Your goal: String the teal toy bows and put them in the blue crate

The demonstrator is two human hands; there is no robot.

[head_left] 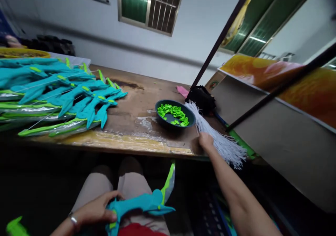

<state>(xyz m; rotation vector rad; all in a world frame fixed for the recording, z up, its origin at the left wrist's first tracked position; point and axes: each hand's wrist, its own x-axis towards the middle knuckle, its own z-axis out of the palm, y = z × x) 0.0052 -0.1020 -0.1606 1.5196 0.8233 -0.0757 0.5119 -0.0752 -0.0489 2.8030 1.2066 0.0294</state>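
My left hand (96, 209) is wrapped round the grip of a teal plastic toy bow (139, 204) over my lap. The bow's lime-green limb (169, 183) points up at the right; a lime-green tip (17, 227) also shows at the lower left. My right hand (206, 141) is closed at the left edge of a bundle of white strings (223, 138) on the table. What its fingers pinch is hidden. Just left of the strings stands a dark round bowl (175, 126) with many small bright green plastic pieces (174, 113) in it.
Many teal and green toy bows (65, 89) lie piled on the left of the wooden table (131, 110). A black bag (201, 98) and pink piece (182, 91) lie behind the strings. Dark poles (223, 33) and a large cardboard panel (283, 134) border the right side.
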